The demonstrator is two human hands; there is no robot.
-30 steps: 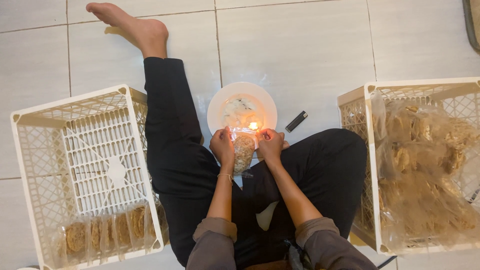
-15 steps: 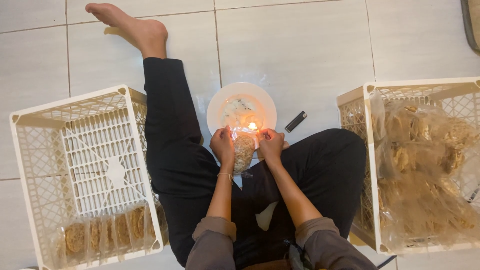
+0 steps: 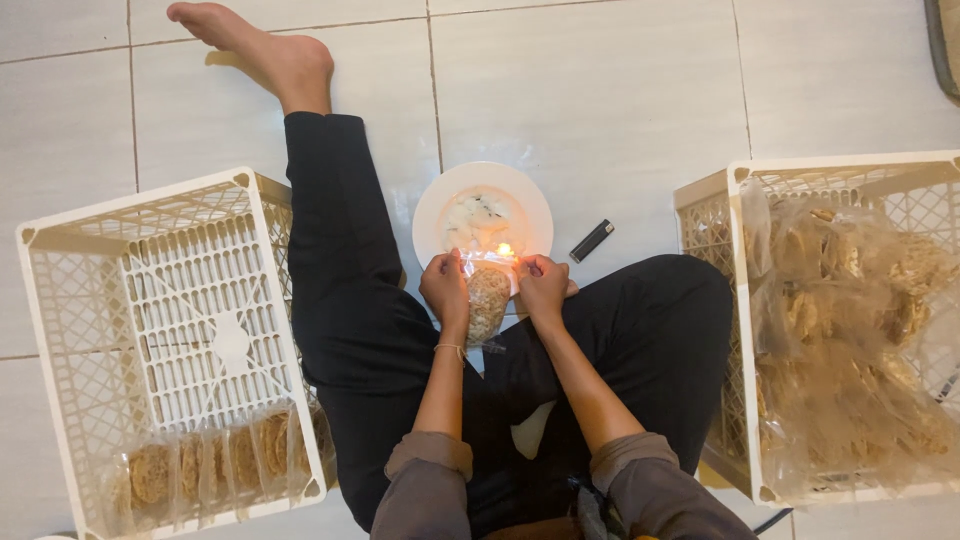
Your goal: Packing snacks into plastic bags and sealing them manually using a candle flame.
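From the head camera we see our left hand [image 3: 445, 290] and right hand [image 3: 543, 288], fingers pinched on the top corners of a small clear bag of brown crackers [image 3: 487, 300]. The bag hangs upright above our lap, its stretched top edge just beside a small flame [image 3: 505, 249] on a white plate [image 3: 432, 215]. A black lighter [image 3: 591, 241] lies on the tiled floor [image 3: 600, 100]. White crates [image 3: 60, 300] holding bagged crackers flank us.

The packet [image 3: 487, 300] of crackers has edged slightly along the flame [image 3: 505, 249] between both hands.
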